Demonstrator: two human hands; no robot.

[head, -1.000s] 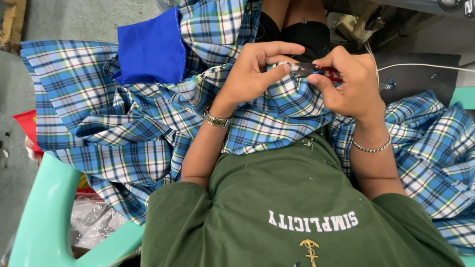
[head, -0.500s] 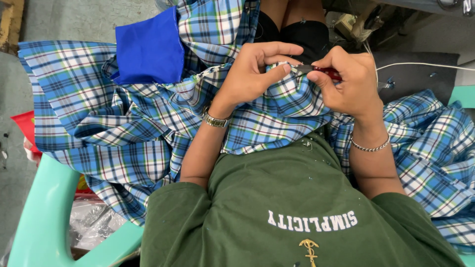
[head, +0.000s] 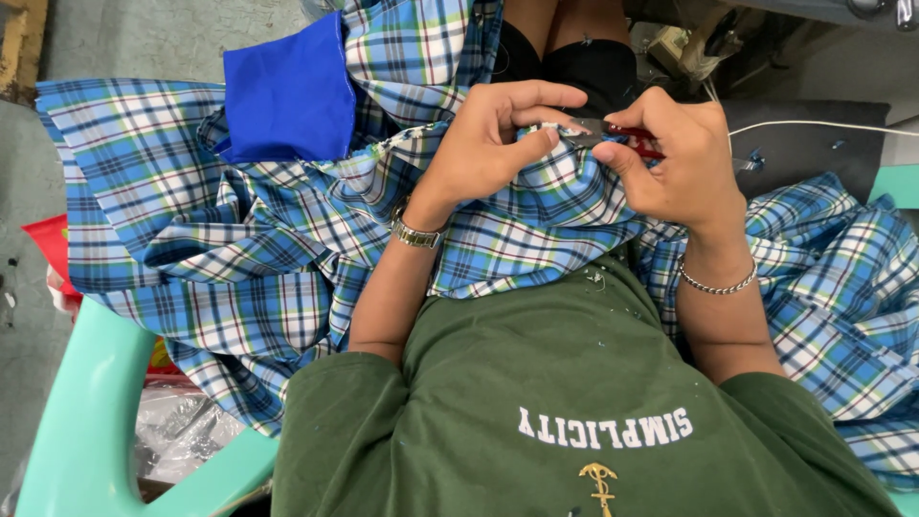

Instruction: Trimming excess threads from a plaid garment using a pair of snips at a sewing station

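Plaid cloth (head: 239, 239) in blue, white and green covered the lap, and everything else sat in relation to it. Off its left edge stood a mint-green plastic chair (head: 77, 421), with a red scrap and some clear plastic wrap tucked just under the cloth's hem. On the cloth's upper left lay a solid blue panel (head: 287, 91), flat and well apart from the hands.

Near the cloth's middle, the left hand (head: 483, 139) had pinched a raised fold, thumb and fingers closed on it. Just to the right, touching the same fold, the right hand (head: 680, 158) was closed around a small red-handled tool (head: 627, 137) — probably thread snips. Its long axis ran roughly left to right, the tip aimed at the left hand's fingertips; whether the blades were apart could not be told.

The two hands sat close together, both equally near the pinched edge. Cloth spilled slack to either side — wide on the left, a smaller bunch at the right (head: 842, 287) — leaving room to feed the fold either way.
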